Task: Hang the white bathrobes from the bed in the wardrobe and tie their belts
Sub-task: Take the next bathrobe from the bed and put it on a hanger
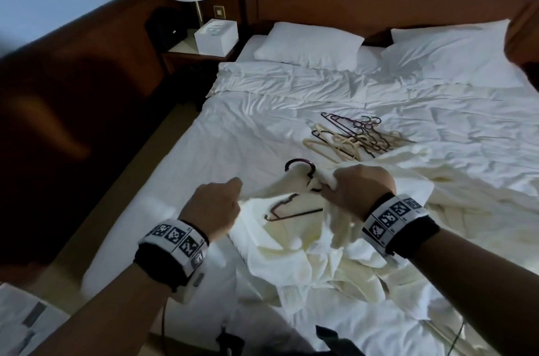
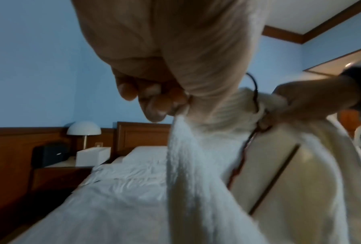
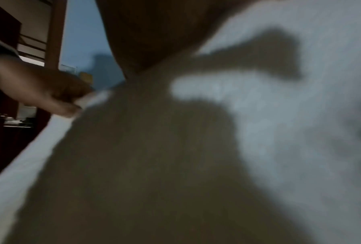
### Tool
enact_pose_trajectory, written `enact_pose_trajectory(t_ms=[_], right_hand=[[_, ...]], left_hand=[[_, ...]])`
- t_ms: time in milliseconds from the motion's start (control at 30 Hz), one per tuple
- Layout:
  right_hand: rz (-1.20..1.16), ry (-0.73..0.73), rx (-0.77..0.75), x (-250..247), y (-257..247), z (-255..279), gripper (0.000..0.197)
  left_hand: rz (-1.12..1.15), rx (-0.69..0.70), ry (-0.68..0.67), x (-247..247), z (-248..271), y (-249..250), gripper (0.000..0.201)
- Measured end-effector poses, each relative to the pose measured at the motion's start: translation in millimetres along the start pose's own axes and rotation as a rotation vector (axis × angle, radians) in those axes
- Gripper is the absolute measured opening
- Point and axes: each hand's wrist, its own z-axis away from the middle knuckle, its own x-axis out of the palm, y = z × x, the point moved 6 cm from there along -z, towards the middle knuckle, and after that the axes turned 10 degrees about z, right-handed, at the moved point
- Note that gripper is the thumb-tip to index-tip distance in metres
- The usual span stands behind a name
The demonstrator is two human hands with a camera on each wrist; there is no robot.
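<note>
White bathrobe (image 1: 291, 242) rumpled on bed (image 1: 262, 128)
</note>
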Motion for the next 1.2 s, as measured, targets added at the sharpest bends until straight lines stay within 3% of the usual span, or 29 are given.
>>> enact_pose_trajectory(t_ms=[67,100,133,167,233,267,300,333,367,433,600,667,767,867,933,1067,1133,1200], right_hand=[[-0.051,0.0,0.052,2,14,-4,0.053],[-0.103,0.0,0.071,1,22,-5,0.055],[-0.177,-0.002,0.081,0,30,-5,0.059],[-0.267,-0.018,0.081,-2,39,-4,0.066],[-0.452,-0.04,0.039,-6,58,1,0.076],[-0.532,-0.023,0.0,-10,66,4,0.077],[-0.607,0.005,-0.048,-14,73,6,0.073],[-0.669,0.026,-0.108,-17,77,7,0.065],[-0.71,0.024,-0.17,-17,79,7,0.056],[-0.742,-0.027,-0.266,-16,77,2,0.049],[-0.543,-0.049,-0.403,-38,58,-37,0.052],[-0.422,-0.038,-0.456,-69,36,-57,0.066],[-0.291,0.119,-0.523,-164,-26,-92,0.068],[-0.248,0.484,-0.667,-324,-121,-104,0.06],[-0.239,0.691,-0.683,-444,-188,-83,0.051],[-0.39,1.117,-0.763,-659,-316,28,0.052],[-0.495,1.237,-0.896,-733,-382,91,0.048],[-0.567,1.305,-1.044,-784,-445,157,0.043]], left_hand=[[0.487,0.088,-0.053,-1,5,54,0.014],[0.721,0.14,-0.176,5,9,82,0.014],[0.865,0.173,-0.282,10,11,102,0.012],[0.912,0.183,-0.271,9,6,108,0.009],[0.8,0.149,0.056,-7,-15,85,0.008],[0.643,0.13,0.178,-14,-25,70,0.022],[0.455,0.113,0.177,-14,-34,62,0.039],[0.291,0.11,0.09,-4,-42,59,0.05],[0.194,0.113,-0.015,8,-48,61,0.049],[0.21,0.116,-0.146,18,-55,71,0.026],[0.175,0.069,-0.053,-37,-62,46,0.051],[0.103,0.048,0.028,-80,-51,22,0.055],[-0.006,-0.005,0.175,-179,-18,-21,0.046],[-0.214,-0.035,0.472,-315,66,-68,0.057],[-0.353,-0.055,0.697,-413,147,-92,0.066],[-0.615,-0.285,1.051,-604,350,-115,0.053],[-0.731,-0.4,1.096,-669,461,-111,0.052],[-0.789,-0.513,1.096,-700,571,-100,0.049]])
